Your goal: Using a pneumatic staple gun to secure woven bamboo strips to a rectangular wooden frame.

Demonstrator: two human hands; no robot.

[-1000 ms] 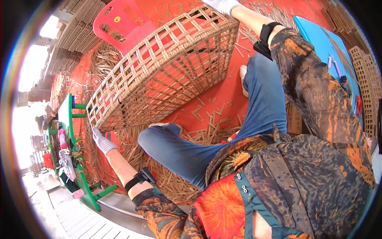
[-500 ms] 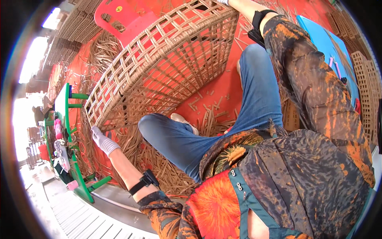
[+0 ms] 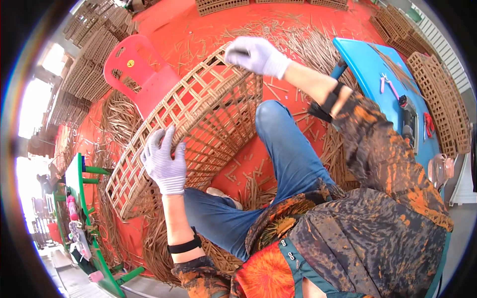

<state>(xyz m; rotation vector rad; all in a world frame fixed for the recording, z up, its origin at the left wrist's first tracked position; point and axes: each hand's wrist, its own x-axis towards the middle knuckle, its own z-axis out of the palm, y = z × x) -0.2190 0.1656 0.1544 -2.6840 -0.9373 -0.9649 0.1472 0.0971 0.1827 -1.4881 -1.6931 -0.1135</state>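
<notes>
A large basket [image 3: 201, 115] of open tan wickerwork stands tilted in front of my knees, its lattice side toward me. My left hand [image 3: 165, 161], in a striped white glove, is over the basket's near left side with its fingers spread. Whether its fingertips touch the weave is hard to tell. At the basket's upper right corner my right hand [image 3: 256, 55], gloved in white too, curls its fingers over the rim. The parts of the rim beneath that palm are hidden.
Behind the basket stands a red plastic chair [image 3: 141, 74]. To the right, a blue table [image 3: 367, 64] holds pink-handled pliers [image 3: 390, 85] and a stapler-like tool [image 3: 409, 121]. A green-framed stand [image 3: 82, 198] is at left. Loose strips [image 3: 164, 248] litter the red floor; woven panels [image 3: 437, 102] are stacked around.
My left hand has left the lower left corner and moved up and right, its fingers spreading. My right hand now shows fully at the upper right corner. The view has shifted.
</notes>
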